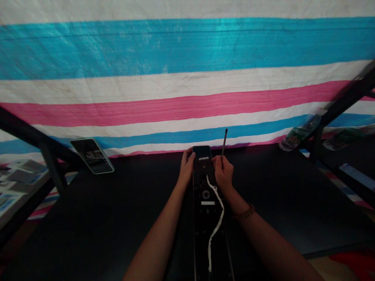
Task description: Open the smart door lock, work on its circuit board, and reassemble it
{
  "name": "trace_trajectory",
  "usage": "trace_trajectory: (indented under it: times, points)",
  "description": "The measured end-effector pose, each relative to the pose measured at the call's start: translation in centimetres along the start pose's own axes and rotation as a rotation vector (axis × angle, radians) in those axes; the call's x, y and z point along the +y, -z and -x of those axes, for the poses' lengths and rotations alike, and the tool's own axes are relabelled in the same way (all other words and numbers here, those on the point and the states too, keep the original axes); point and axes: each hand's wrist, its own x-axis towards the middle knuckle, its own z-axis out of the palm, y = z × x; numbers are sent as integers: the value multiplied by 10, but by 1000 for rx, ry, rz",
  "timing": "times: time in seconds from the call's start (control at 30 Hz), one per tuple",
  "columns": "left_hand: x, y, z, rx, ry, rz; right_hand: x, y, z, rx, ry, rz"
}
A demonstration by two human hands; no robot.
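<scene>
A long, narrow black panel (pixel 208 226) with screws, small holes and white labels lies lengthwise in front of me. Along it runs a white cord (pixel 220 222), which bends to the right midway. My left hand (pixel 186 168) grips the panel's far left edge, thumb on top. Near the far right edge, my right hand (pixel 224 171) is closed round a thin dark pencil-like stick (pixel 224 142) that points up and away. The lower end of the stick is hidden by the fingers.
A phone (pixel 93 156) leans at the back left of the black table (pixel 131 187). Clear plastic bottles (pixel 300 132) stand or lean at the right by a dark metal frame (pixel 348 97). Behind hangs a striped tarp (pixel 175 47). Stacked boxes (pixel 23 179) are at far left.
</scene>
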Motion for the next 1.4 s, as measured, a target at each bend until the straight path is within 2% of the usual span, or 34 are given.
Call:
trace_trajectory:
  times: [0.4, 1.4]
  points:
    - [0, 0, -1, 0, 17, 2, -8, 1, -1, 2, 4, 13]
    - [1, 0, 2, 1, 25, -11, -1, 1, -1, -15, 1, 3]
